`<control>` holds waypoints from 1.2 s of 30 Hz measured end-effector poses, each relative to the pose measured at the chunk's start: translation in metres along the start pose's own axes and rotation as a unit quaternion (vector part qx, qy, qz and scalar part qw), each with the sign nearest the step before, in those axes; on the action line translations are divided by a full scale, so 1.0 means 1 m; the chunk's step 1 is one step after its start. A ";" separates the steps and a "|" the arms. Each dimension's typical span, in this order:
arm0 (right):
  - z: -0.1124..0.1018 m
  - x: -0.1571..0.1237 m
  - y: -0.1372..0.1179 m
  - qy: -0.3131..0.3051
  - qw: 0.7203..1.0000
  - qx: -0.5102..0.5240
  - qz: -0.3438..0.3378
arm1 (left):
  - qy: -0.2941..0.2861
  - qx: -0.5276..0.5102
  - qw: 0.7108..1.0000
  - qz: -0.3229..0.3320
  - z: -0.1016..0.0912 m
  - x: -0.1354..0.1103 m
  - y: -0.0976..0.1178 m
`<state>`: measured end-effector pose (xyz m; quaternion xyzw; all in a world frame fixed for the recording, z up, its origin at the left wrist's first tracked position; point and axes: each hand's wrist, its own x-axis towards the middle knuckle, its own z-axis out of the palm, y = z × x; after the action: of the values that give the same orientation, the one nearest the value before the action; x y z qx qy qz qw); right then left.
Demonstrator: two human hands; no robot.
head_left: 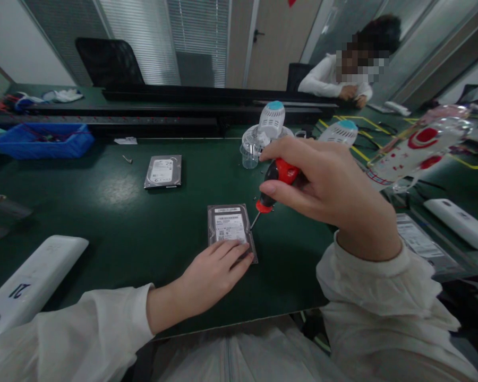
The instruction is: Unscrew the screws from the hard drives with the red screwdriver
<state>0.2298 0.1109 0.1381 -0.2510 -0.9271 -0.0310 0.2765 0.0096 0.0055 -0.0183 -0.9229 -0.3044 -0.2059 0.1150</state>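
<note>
A hard drive [228, 223] with a white label lies flat on the green table in front of me. My left hand [213, 273] rests on its near part, fingers stretched flat across the label's lower end. In my right hand [326, 191] is a red and black screwdriver [269, 191], gripped by the handle. Its shaft slants down to the left, with the tip at the drive's right edge. Whether the tip sits in a screw is too small to tell. A second hard drive [163, 171] lies farther back to the left.
A blue bin [43, 142] stands at the back left. Beyond the drive are a clear plastic cup [249, 157], a small white fan [271, 119] and tiny screws. White devices [35, 281] lie at both sides. A tall printed bottle [422, 146] stands right. Another person sits across the table.
</note>
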 end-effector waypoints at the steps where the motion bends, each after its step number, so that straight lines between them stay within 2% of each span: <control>1: -0.001 0.000 0.001 -0.004 1.000 0.013 -0.009 | 0.000 -0.001 1.000 -0.001 0.000 0.000 0.000; 5: -0.002 0.001 0.002 -0.009 0.997 0.065 -0.040 | 0.004 -0.005 1.000 0.001 -0.001 0.000 -0.001; 11: 0.001 0.002 0.006 0.000 1.000 0.019 0.008 | -0.003 -0.011 1.000 0.003 0.002 0.000 -0.001; 17: -0.003 0.003 0.010 -0.017 0.993 0.091 -0.076 | -0.005 -0.009 1.000 0.001 0.001 -0.001 0.000; 21: 0.000 0.003 0.008 0.014 0.998 0.053 -0.030 | 0.004 -0.007 1.000 0.001 0.001 -0.001 0.000; 24: 0.002 0.002 0.010 0.005 1.000 0.025 0.009 | 0.008 -0.006 1.000 0.001 0.000 0.000 0.000; 29: -0.004 0.002 0.011 -0.027 0.995 0.088 -0.030 | 0.007 -0.009 1.000 0.002 0.000 0.000 -0.001; 31: -0.003 0.002 0.011 -0.023 0.994 0.102 -0.033 | 0.007 -0.011 1.000 0.003 0.001 -0.001 -0.001; 36: 0.002 0.002 0.012 -0.007 0.999 0.040 0.006 | -0.003 -0.010 1.000 0.001 0.001 -0.001 -0.001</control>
<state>0.2334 0.1230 0.1362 -0.2456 -0.9279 0.0097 0.2803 0.0084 0.0055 -0.0197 -0.9250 -0.3014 -0.2061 0.1051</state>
